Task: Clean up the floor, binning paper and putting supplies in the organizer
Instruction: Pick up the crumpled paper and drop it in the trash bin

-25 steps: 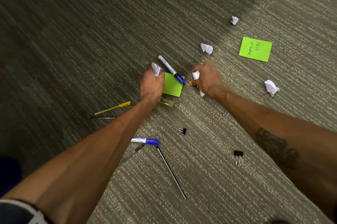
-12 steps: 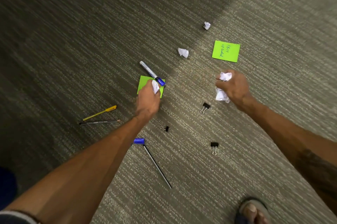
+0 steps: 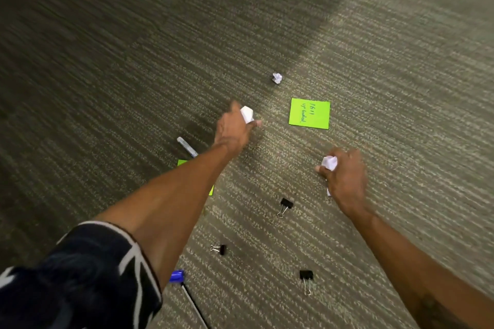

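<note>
Still loose on carpet [image 3: 374, 47]: one paper wad [image 3: 277, 78], far side, just beyond written green sticky note [image 3: 309, 113]. Left hand [image 3: 233, 129] clenched round a white paper ball [image 3: 247, 114], low over floor left of note. Right hand [image 3: 344, 173] fisted on more crumpled paper [image 3: 330, 162]. Nearby: 3 black binder clips [image 3: 285, 205], white marker [image 3: 187, 146] beside 2nd green note [image 3: 182, 162], mostly under left forearm.

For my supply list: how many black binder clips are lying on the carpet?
3. One binder clip lies below the right hand, a second sits beside the left forearm, and a third is nearest the camera. The arms could hide more.
</note>
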### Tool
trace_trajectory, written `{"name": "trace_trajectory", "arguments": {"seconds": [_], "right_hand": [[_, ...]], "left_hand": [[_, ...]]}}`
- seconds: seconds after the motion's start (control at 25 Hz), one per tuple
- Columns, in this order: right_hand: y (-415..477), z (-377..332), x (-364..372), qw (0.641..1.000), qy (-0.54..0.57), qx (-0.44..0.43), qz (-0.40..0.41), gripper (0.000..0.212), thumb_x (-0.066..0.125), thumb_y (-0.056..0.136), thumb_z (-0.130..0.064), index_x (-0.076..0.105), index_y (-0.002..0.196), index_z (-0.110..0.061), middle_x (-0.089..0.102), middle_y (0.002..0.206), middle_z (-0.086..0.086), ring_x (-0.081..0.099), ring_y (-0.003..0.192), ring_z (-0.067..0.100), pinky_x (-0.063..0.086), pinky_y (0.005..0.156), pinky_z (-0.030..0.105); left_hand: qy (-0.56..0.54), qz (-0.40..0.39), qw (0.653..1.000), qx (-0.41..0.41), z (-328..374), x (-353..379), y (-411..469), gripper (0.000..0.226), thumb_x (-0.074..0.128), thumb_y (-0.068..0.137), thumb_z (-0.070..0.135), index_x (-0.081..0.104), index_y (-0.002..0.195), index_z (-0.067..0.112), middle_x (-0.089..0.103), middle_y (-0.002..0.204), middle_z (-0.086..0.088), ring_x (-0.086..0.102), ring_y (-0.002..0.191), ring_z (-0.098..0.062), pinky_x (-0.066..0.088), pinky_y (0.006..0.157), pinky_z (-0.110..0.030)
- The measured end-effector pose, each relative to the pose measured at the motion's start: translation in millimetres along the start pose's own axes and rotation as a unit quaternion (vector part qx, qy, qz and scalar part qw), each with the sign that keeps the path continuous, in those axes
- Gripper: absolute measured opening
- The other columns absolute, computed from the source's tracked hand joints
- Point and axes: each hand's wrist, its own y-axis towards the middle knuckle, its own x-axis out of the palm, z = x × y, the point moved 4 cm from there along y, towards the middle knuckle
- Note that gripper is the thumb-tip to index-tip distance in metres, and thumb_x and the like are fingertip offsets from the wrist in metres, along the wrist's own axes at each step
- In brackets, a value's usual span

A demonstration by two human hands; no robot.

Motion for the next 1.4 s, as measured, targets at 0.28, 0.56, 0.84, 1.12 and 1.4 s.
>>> {"name": "trace_trajectory", "arguments": {"seconds": [0.28, 0.56, 0.84, 1.12, 1.4], "right_hand": [[-11, -1, 5, 0.995, 0.028, -0.082, 0.053, 0.012, 0.072, 0.088, -0.014, 0.059, 0.089, -0.013, 0.065, 0.087, 0.011, 0.055, 0.074, 0.024, 0.035, 0.064, 0.028], [47, -104, -2, 0.983, 0.143, -0.113, 0.017, 0.015, 0.071, 0.08, -0.012, 0.06, 0.089, -0.016, 0.061, 0.075, 0.001, 0.057, 0.064, 0.021, 0.031, 0.053, 0.018], [129, -163, 12, 0.987, 0.017, -0.154, 0.032, 0.029, 0.061, 0.089, -0.009, 0.067, 0.116, -0.006, 0.07, 0.113, 0.021, 0.063, 0.107, 0.04, 0.046, 0.085, 0.039], [153, -183, 51, 0.969, -0.087, -0.228, 0.029, 0.015, 0.055, 0.087, 0.0, 0.065, 0.097, 0.002, 0.067, 0.099, 0.024, 0.065, 0.092, 0.039, 0.051, 0.078, 0.039], [153, -184, 60, 0.96, -0.147, -0.234, 0.052, 0.022, 0.052, 0.095, -0.001, 0.061, 0.114, 0.004, 0.06, 0.114, 0.024, 0.059, 0.102, 0.04, 0.049, 0.082, 0.041]], "left_hand": [[0.089, 0.041, 0.995, 0.025, 0, 23, 15, 0.04, 0.062, 0.095, 0.032, 0.051, 0.123, 0.006, 0.066, 0.116, -0.024, 0.065, 0.106, -0.04, 0.051, 0.08, -0.042], [-0.056, 0.053, 0.997, 0.002, -27, -8, -58, 0.032, 0.065, 0.087, 0.031, 0.056, 0.112, 0.013, 0.068, 0.103, -0.013, 0.054, 0.086, -0.029, 0.037, 0.072, -0.029], [-0.159, 0.186, 0.968, -0.056, -60, -52, -94, 0.015, 0.055, 0.085, 0.032, 0.053, 0.074, 0.021, 0.057, 0.062, 0.006, 0.05, 0.055, -0.013, 0.033, 0.055, -0.019], [-0.18, 0.199, 0.961, -0.071, -83, -54, -70, 0.02, 0.056, 0.089, 0.026, 0.055, 0.075, 0.012, 0.06, 0.067, -0.002, 0.054, 0.066, -0.026, 0.037, 0.061, -0.033], [-0.173, 0.193, 0.963, -0.072, -84, -64, -62, 0.018, 0.054, 0.091, 0.025, 0.055, 0.079, 0.012, 0.061, 0.072, -0.005, 0.053, 0.067, -0.027, 0.034, 0.061, -0.031]]}}
